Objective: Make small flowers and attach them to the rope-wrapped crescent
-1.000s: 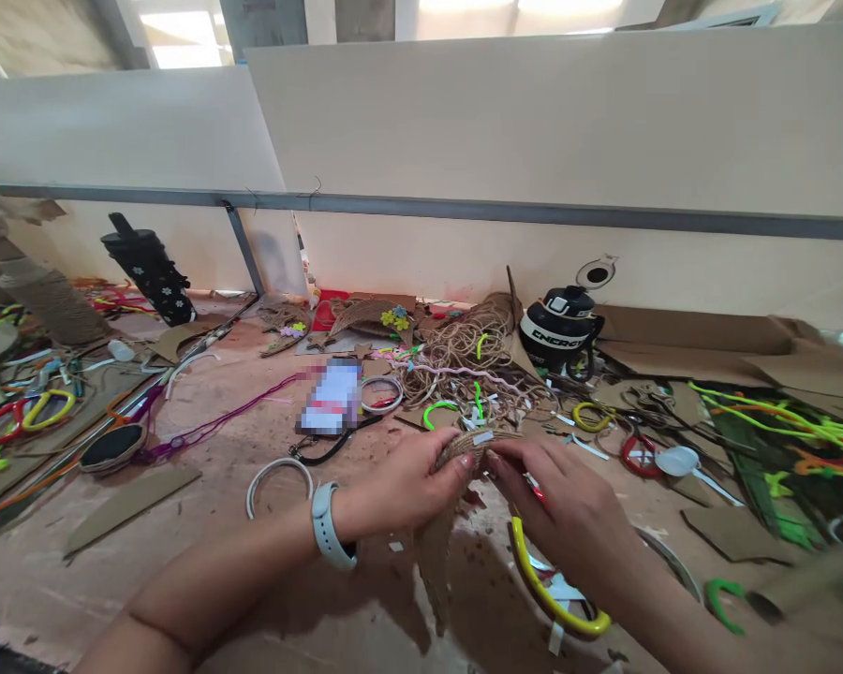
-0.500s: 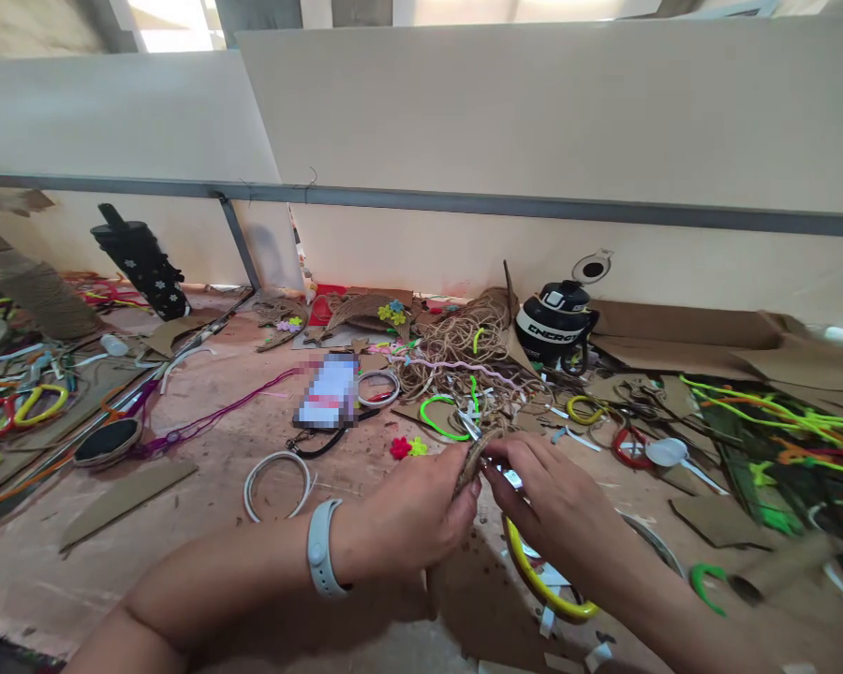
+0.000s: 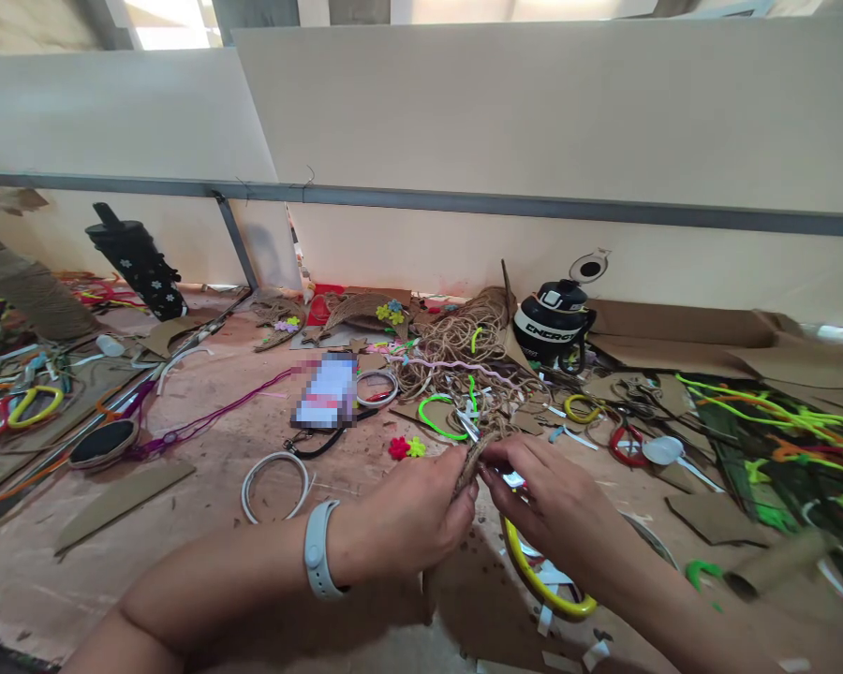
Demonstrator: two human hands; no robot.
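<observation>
My left hand (image 3: 411, 510), with a pale band on its wrist, is closed around a twine-wrapped strip (image 3: 467, 468). Close against it on the right, my right hand (image 3: 552, 491) has thumb and fingers pinched at the strip's edge; whatever lies between those fingertips is mostly hidden. Just beyond the hands a metal tip (image 3: 469, 427) pokes out near a bright green loop (image 3: 439, 417). A yellow hoop (image 3: 569, 607) lies beneath my right wrist. Left of the hands are a red flower (image 3: 398, 447) and a yellow flower (image 3: 416, 447).
Tangled brown twine (image 3: 456, 332) heaps up at the back, beside a black bottle (image 3: 552, 323) with its lid raised. A phone (image 3: 327, 388) and a white ring (image 3: 245, 487) lie to the left. Red-handled scissors (image 3: 625, 447), cardboard scraps (image 3: 713, 520) and neon cords (image 3: 779, 412) cover the right.
</observation>
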